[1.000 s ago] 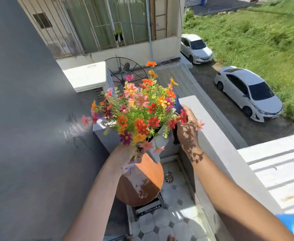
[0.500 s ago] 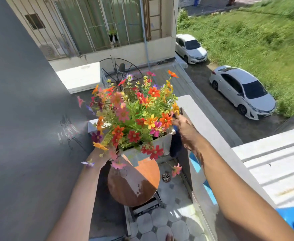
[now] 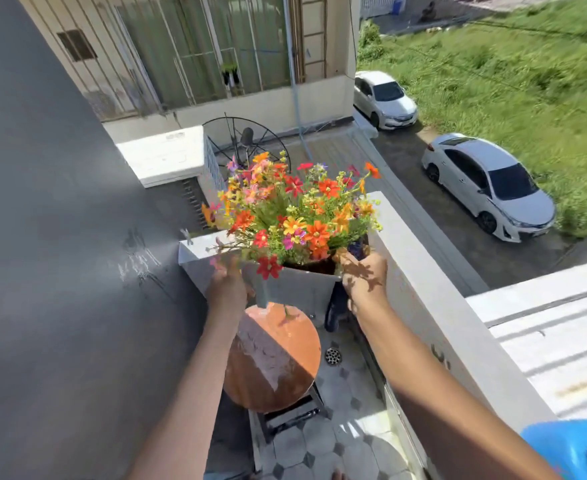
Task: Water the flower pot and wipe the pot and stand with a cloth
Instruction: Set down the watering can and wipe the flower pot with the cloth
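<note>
Both hands grip the flower pot (image 3: pixel 297 289) from opposite sides: left hand (image 3: pixel 228 289) clasped on its left wall, right hand (image 3: pixel 365 277) closed on the right rim, with a dark cloth (image 3: pixel 337 306) apparently pinched under it and hanging down. Pot held in the air above the round orange stand (image 3: pixel 274 358), not resting on it, between the grey wall (image 3: pixel 60 237) at left and the white balcony ledge (image 3: pixel 434 306) at right. Pot upright, long axis near vertical, mouth up; flowers (image 3: pixel 295 213) spread upward and slightly away from the person. Stand top shows pale blotchy patches, wet or dusty, cannot tell which. Blue object at near right corner (image 3: pixel 569 448), possibly a watering can; too cropped to be sure. Judgement: whether watering is done cannot be read. Lifting the pot clear suggests the wiping stage, likely the pot's underside or the stand top. Left to do: finish wiping, set the pot back centred on the stand. Tiled floor (image 3: pixel 320 445) and drain (image 3: pixel 333 356) lie below.
</note>
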